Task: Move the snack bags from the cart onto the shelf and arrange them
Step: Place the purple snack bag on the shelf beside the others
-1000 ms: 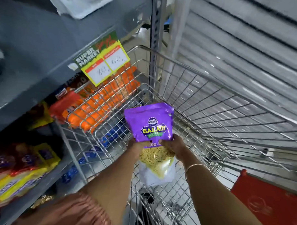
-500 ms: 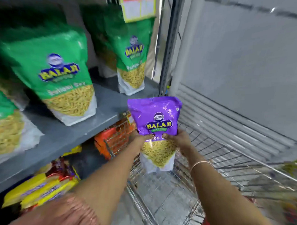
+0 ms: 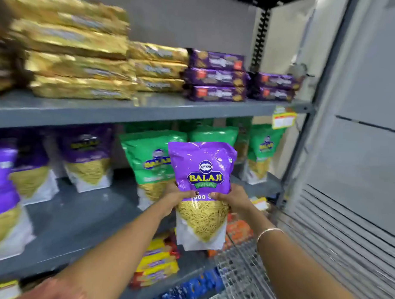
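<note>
In the head view we hold the purple snack bag [image 3: 200, 189] upright, its long axis vertical and its printed front toward us, with our left hand [image 3: 179, 196] and right hand [image 3: 231, 198] each closed on one side of its middle, in the air before the middle shelf [image 3: 82, 221]. Just behind it stand green bags [image 3: 150, 161], and more purple bags [image 3: 88, 159] stand to the left with a bare grey stretch between. The upper shelf [image 3: 148, 109] carries gold packets [image 3: 76, 62] and dark purple packets [image 3: 217, 76], the wire cart [image 3: 239, 271] is at the lower right, and a grey shutter [image 3: 346, 221] closes the right side.
</note>
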